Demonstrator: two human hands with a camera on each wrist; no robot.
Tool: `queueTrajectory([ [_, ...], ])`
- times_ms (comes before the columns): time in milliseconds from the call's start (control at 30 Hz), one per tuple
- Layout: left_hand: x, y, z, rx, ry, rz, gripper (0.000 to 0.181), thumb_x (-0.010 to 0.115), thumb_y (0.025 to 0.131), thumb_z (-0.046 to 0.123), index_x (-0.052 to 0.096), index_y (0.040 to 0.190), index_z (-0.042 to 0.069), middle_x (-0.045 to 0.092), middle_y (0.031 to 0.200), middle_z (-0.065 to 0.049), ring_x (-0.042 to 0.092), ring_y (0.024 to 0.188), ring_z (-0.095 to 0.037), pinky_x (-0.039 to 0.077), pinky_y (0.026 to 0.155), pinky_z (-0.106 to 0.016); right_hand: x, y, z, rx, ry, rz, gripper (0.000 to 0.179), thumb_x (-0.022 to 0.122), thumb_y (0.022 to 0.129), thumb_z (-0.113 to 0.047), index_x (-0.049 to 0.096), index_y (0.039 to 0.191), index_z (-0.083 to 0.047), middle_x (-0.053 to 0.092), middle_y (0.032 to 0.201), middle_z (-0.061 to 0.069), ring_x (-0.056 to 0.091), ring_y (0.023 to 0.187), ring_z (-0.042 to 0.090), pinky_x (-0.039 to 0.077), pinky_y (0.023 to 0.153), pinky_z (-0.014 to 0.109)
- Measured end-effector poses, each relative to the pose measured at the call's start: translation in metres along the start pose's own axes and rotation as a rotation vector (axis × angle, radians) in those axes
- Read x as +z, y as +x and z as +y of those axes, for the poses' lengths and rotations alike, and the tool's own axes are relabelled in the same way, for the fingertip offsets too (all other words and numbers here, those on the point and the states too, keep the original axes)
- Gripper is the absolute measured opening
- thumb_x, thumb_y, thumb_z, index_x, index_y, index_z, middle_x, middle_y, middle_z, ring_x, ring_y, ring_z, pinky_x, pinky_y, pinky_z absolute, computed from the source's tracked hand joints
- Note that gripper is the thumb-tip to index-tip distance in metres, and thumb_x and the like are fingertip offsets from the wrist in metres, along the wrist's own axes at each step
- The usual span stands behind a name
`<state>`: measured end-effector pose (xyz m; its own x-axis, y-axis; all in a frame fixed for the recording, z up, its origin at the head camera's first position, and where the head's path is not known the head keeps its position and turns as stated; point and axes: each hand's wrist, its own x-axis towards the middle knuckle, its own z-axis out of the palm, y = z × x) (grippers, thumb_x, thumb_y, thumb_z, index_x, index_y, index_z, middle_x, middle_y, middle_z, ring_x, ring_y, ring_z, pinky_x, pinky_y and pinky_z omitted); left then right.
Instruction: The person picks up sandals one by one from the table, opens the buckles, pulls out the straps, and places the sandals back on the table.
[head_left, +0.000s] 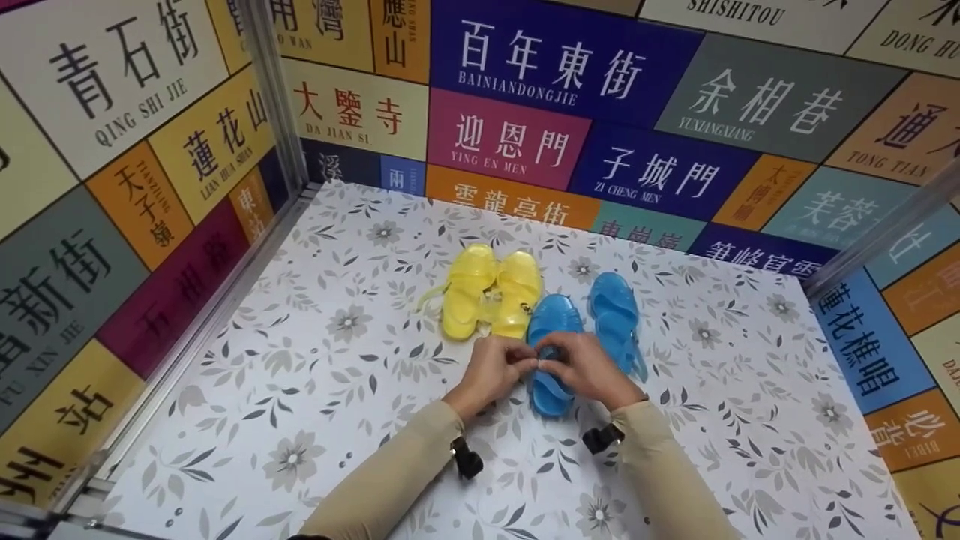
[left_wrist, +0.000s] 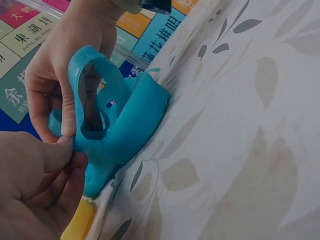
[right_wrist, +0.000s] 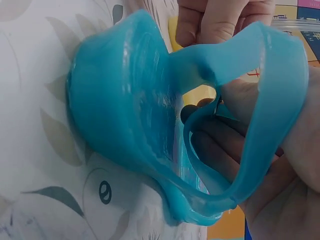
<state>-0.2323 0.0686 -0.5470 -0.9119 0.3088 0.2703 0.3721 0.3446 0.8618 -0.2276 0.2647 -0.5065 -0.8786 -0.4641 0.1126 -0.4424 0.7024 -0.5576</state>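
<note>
A blue jelly sandal (head_left: 556, 309) stands on the patterned surface, its heel toward me. Over its middle my two hands meet. My left hand (head_left: 489, 369) pinches the sandal's strap (left_wrist: 111, 80) at its side between thumb and fingers. From the other side my right hand (head_left: 589, 366) holds the thin ankle strap, its fingers curled around it close to a small metal buckle (right_wrist: 218, 106). The heel band stands up as a loop in both wrist views. To the right lies the matching blue sandal (head_left: 613, 304), untouched.
A pair of yellow sandals (head_left: 517, 281) sits side by side, left of the blue ones and just beyond my left hand. White leaf-patterned cloth (head_left: 292, 457) covers the surface. Panels with printed street names (head_left: 510, 139) wall in the back and sides, with metal posts at the corners.
</note>
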Motion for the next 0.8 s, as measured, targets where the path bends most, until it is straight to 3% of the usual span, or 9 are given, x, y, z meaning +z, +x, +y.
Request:
queueTrajectory([
  [233,0.002,0.0,0.007,-0.099,-0.058,0.027,0.008,0.084,0.09,0.01,0.085,0.098,0.008,0.081,0.091,-0.001,0.074,0.081,-0.008,0.059,0.071,-0.021,-0.001,-0.002,0.0,0.03,0.027,0.037,0.014,0.082,0.092,-0.011,0.074,0.103,-0.015,0.076,0.102,-0.001,0.067,0.086,0.013,0.058,0.075,0.032],
  [400,0.003,0.0,0.011,-0.129,-0.075,0.037,0.011,0.084,0.088,0.005,0.084,0.099,0.008,0.081,0.091,-0.002,0.074,0.08,-0.007,0.059,0.071,-0.019,0.001,-0.001,0.0,0.032,0.016,0.039,0.014,0.081,0.092,-0.009,0.074,0.103,-0.014,0.076,0.1,-0.001,0.063,0.081,0.012,0.054,0.07,0.029],
  [600,0.001,-0.001,0.008,-0.119,-0.105,0.024,0.012,0.081,0.089,0.001,0.083,0.1,0.007,0.081,0.09,-0.003,0.074,0.079,-0.009,0.059,0.071,-0.021,0.002,-0.001,0.001,0.026,0.021,0.043,0.016,0.081,0.091,-0.007,0.074,0.104,-0.014,0.076,0.103,0.001,0.068,0.086,0.015,0.058,0.074,0.032],
  [800,-0.001,0.0,0.002,-0.071,-0.094,-0.015,0.018,0.082,0.09,0.006,0.079,0.108,0.002,0.08,0.096,-0.006,0.075,0.083,-0.012,0.06,0.074,-0.023,-0.003,-0.004,0.004,0.034,0.088,0.016,0.011,0.072,0.1,-0.012,0.074,0.111,-0.01,0.075,0.108,0.002,0.072,0.097,0.017,0.061,0.085,0.038],
])
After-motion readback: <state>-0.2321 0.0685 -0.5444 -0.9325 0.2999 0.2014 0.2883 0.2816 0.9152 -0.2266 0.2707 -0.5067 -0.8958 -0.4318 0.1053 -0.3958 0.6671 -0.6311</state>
